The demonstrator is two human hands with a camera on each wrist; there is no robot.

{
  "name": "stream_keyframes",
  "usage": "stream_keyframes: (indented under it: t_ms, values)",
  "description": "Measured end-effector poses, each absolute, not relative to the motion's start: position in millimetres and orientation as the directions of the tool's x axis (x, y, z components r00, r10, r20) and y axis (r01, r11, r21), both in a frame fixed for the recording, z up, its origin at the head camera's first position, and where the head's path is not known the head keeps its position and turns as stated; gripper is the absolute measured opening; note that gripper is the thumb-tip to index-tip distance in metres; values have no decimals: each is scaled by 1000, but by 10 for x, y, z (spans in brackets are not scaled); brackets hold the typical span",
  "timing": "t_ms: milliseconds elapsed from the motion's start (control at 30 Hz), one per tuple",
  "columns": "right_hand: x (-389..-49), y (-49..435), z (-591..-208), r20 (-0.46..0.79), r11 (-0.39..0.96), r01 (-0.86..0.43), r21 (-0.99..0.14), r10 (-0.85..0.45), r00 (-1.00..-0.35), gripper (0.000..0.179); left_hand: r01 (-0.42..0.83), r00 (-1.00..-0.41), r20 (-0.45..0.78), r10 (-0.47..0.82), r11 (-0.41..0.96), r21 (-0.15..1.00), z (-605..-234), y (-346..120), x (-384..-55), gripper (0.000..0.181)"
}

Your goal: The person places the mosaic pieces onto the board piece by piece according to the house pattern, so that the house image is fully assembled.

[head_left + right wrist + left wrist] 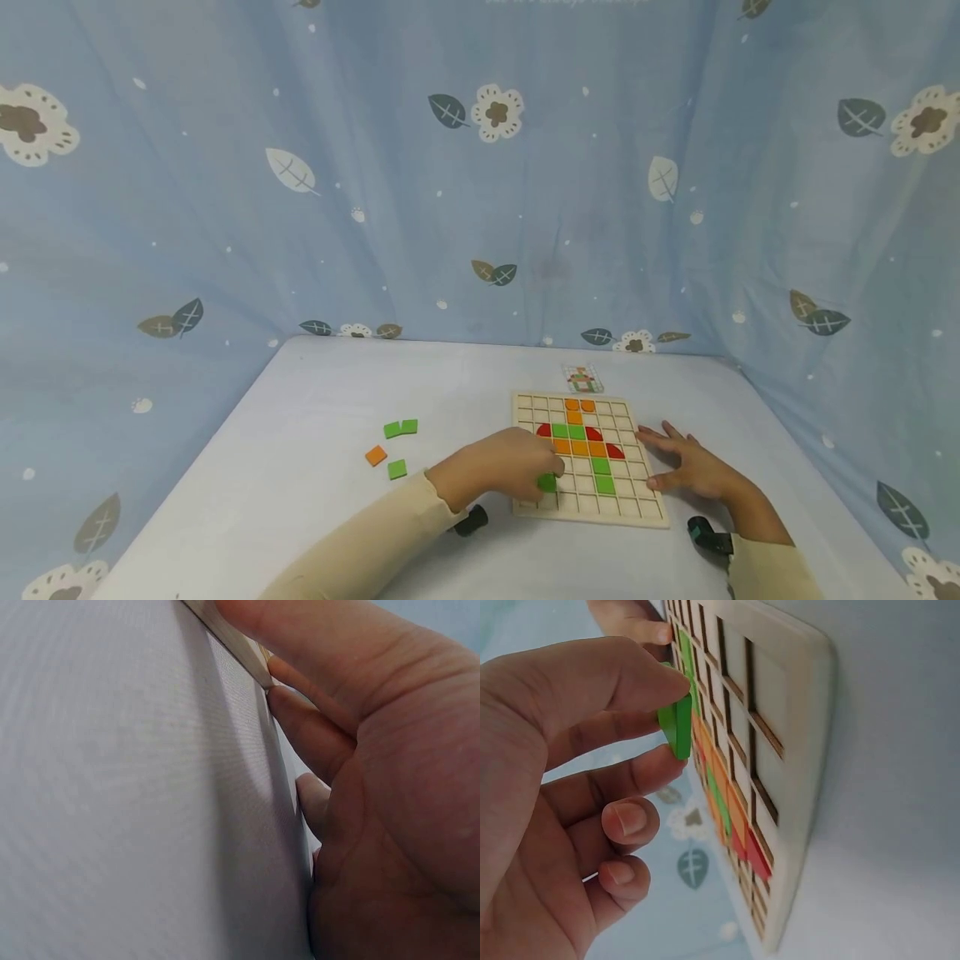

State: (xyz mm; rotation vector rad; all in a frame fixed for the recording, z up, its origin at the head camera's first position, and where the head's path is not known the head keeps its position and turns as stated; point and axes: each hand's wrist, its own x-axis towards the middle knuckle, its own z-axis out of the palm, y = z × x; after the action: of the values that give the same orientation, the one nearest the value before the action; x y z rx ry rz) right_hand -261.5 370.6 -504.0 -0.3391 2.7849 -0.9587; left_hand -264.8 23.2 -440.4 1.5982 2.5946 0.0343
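Note:
A light wooden grid board (592, 514) lies on the table with orange, green and red tiles set in its squares. Over its near left part my left hand (501, 462) pinches a green tile (678, 724) between thumb and fingers, tilted on edge in the left wrist view. Two orange round pieces (573, 405) are at the board's far side, and red curved pieces (615, 452) flank the rows of squares. Along the right edge of the board rests my right hand (693, 468), fingers spread, thumb and fingertips against the wooden side.
Left of the board lie several loose green tiles (397, 469) and an orange tile (376, 456). A small patterned card (582, 378) sits behind the board. Black wrist devices (472, 521) show at both wrists. A blue printed curtain (405, 208) surrounds the white table (322, 392).

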Motion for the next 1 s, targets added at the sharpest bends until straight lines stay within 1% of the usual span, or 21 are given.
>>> stream_keyframes:
  t_ms: [133,333,567,800,1000]
  values:
    - [-2625,3711,-5035,-93,769,-159,-619,-273,-958,92,882,-456,-73,887,461,96,-4410,342,-2650,30]
    - [-2625,3707,-5034,-88,763,-158,-627,-271,-959,92,882,-449,-88,889,457,115,-4416,512,-2630,29]
    - [-2618,3711,-5044,-94,758,-153,-634,-272,-958,91,865,-466,-101,879,477,155,-4420,686,-2585,29]
    - [-2611,3700,-5028,-88,768,-157,-621,-267,-960,92,860,-477,-119,871,490,140,-4417,796,-2549,28]
    - [-2617,3706,-5048,-85,758,-156,-634,-268,-960,91,857,-481,-131,867,497,139,-4429,889,-2543,20]
